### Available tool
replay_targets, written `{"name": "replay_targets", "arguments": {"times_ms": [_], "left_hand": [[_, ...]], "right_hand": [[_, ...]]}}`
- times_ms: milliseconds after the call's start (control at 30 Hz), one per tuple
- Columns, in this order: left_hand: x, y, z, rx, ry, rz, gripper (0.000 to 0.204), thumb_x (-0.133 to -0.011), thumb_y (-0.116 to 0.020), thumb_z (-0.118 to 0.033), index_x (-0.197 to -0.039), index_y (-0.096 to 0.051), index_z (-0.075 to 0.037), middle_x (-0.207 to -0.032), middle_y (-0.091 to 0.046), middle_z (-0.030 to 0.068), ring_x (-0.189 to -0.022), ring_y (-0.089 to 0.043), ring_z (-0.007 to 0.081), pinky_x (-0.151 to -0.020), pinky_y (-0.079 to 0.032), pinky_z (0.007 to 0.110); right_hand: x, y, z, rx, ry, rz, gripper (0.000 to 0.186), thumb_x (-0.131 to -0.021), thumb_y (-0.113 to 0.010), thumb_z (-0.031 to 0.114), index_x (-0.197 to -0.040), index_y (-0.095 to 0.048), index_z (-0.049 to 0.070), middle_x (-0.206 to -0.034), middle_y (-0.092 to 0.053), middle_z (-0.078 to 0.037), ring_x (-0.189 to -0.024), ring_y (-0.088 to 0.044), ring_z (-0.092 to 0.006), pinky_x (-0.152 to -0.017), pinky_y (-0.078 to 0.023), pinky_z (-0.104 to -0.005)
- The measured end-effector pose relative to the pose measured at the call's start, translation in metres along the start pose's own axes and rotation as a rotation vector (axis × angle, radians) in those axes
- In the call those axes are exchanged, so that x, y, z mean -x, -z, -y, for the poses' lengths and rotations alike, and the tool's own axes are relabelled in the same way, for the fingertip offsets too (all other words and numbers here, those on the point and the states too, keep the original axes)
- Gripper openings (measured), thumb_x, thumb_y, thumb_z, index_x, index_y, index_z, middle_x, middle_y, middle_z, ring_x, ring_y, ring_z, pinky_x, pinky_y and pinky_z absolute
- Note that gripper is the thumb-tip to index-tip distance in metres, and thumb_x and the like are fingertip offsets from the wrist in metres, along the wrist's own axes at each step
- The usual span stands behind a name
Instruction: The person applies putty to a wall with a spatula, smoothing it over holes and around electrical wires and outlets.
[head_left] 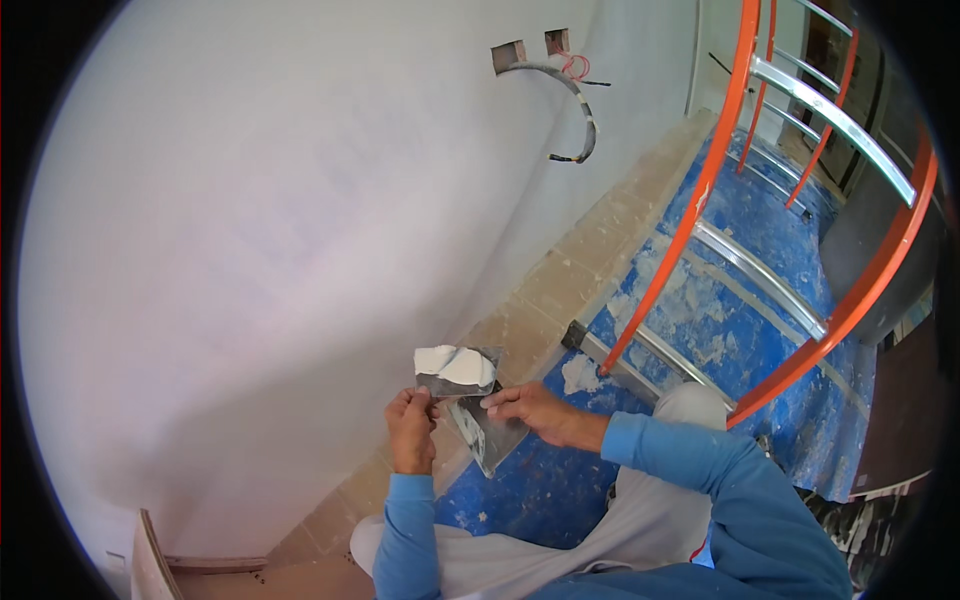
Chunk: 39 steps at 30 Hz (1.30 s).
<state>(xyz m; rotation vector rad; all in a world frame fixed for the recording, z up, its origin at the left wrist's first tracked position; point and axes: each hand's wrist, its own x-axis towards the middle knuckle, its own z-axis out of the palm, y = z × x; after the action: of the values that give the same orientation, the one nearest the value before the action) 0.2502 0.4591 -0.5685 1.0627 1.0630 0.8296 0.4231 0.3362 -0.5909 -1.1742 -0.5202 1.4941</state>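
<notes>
My left hand [410, 430] is closed, its fingertips at the near left edge of a putty knife [432, 384] whose wide metal blade carries a thick layer of white filler [455, 365]. My right hand [540, 412] is closed on a second putty knife [478, 432], its blade tilted downward and smeared with some white. The two blades overlap just in front of me, close to the white wall [300, 200]. Their handles are mostly hidden by fingers and blades.
An orange ladder with silver rungs [765, 280] stands to the right on blue, plaster-spattered sheeting [690, 320]. Beige floor tiles [535, 300] run along the wall. Cables [590, 115] hang from two wall openings. A wooden board [152, 560] leans at the lower left.
</notes>
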Motion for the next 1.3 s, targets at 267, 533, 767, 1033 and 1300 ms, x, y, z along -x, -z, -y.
{"name": "replay_targets", "arguments": {"times_ms": [267,533,767,1033,1300], "left_hand": [[-0.002,-0.001,-0.004,-0.045,-0.006,0.059,0.015,-0.091,-0.061,-0.012,-0.084,-0.062,0.002,-0.075,-0.068,0.0100,-0.051,-0.046,0.0072,-0.046,-0.034,0.021],[0.053,0.000,-0.073,-0.671,-0.536,0.027,0.017,-0.093,-0.059,-0.012,-0.100,-0.061,0.003,-0.088,-0.071,0.0123,-0.068,-0.063,0.0157,-0.059,-0.047,0.027],[0.159,-0.005,-0.108,0.068,-0.763,1.728,0.022,-0.098,-0.056,-0.022,-0.100,-0.062,-0.001,-0.118,-0.057,0.0236,-0.097,-0.062,0.0344,-0.077,-0.052,0.034],[0.190,0.005,0.025,0.502,-0.384,1.334,0.047,-0.094,-0.055,-0.042,-0.109,-0.061,0.002,-0.109,-0.059,0.0305,-0.093,-0.065,0.0401,-0.078,-0.053,0.051],[0.229,0.006,0.019,0.647,-0.412,1.255,0.038,-0.095,-0.052,-0.035,-0.102,-0.060,0.001,-0.102,-0.060,0.0267,-0.087,-0.066,0.0378,-0.076,-0.053,0.054]], "right_hand": [[-0.001,0.001,0.005,-0.152,0.025,-0.075,0.019,-0.084,-0.069,0.009,-0.099,-0.071,-0.002,-0.091,-0.068,-0.005,-0.084,-0.062,-0.0128,-0.076,-0.049,-0.0258],[-0.002,0.008,0.017,-0.178,0.074,-0.239,0.006,-0.077,-0.069,0.005,-0.079,-0.070,0.000,-0.080,-0.066,-0.007,-0.076,-0.060,-0.0141,-0.070,-0.048,-0.0278],[-0.006,0.014,0.030,-0.142,0.094,-0.142,0.006,-0.076,-0.067,0.005,-0.077,-0.069,0.000,-0.077,-0.065,-0.005,-0.074,-0.060,-0.0135,-0.069,-0.048,-0.0284],[0.025,0.023,0.069,-0.167,0.145,-0.102,0.011,-0.078,-0.066,0.008,-0.084,-0.070,0.000,-0.082,-0.066,-0.006,-0.079,-0.061,-0.0141,-0.073,-0.048,-0.0284],[0.028,0.023,0.064,-0.062,0.157,-0.132,0.017,-0.081,-0.062,0.011,-0.093,-0.068,-0.001,-0.095,-0.067,-0.008,-0.093,-0.064,-0.0186,-0.087,-0.052,-0.0343]]}}
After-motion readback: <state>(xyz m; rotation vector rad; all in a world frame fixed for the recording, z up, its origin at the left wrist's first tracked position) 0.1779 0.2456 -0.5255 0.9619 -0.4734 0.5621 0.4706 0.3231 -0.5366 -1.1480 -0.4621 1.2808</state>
